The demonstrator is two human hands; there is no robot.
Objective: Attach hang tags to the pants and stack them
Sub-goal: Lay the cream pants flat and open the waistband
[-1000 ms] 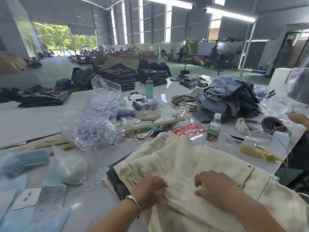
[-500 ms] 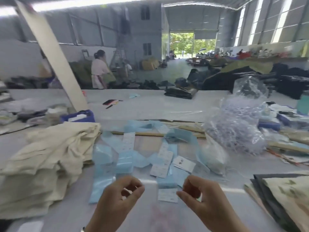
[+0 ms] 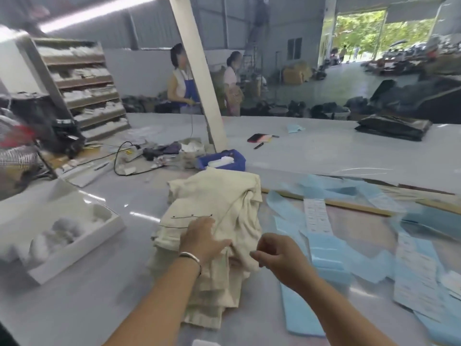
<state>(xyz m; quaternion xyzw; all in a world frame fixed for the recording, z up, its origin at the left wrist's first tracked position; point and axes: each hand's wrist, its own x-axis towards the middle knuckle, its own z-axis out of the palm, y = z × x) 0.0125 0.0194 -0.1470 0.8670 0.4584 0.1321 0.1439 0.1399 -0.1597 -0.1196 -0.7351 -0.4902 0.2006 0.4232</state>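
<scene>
head: left hand (image 3: 203, 239) on rumpled cream pants (image 3: 219, 203)

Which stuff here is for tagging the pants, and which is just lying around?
For the job:
cream pants pile
left hand touching it
right hand
tag strips

Just lying about:
blue bin
white box
black cable
pen

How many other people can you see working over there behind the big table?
2. One person in a blue apron stands left of the slanted white post; another person stands just right of it. Tiny figures by the far doorway are too blurred to count.
</scene>
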